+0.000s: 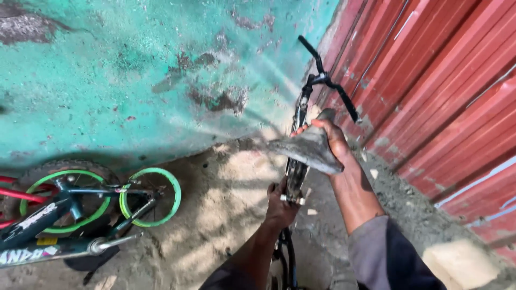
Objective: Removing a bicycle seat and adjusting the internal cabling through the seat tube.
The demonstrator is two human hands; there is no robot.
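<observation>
A bare black bicycle frame (297, 161) stands before me, its black handlebar (328, 80) at the far end near the wall. My right hand (330, 137) grips the worn grey saddle (306, 149) from above. Lower down, my left hand (280, 207) is closed around the frame's tube just under the saddle. The lower part of the frame is hidden behind my arms.
A small bicycle (70, 215) with green rims (153, 196) lies on the sandy ground at the left. A peeling turquoise wall (161, 70) rises ahead. A red corrugated metal wall (446, 96) runs along the right, with a pale stone (459, 263) at its base.
</observation>
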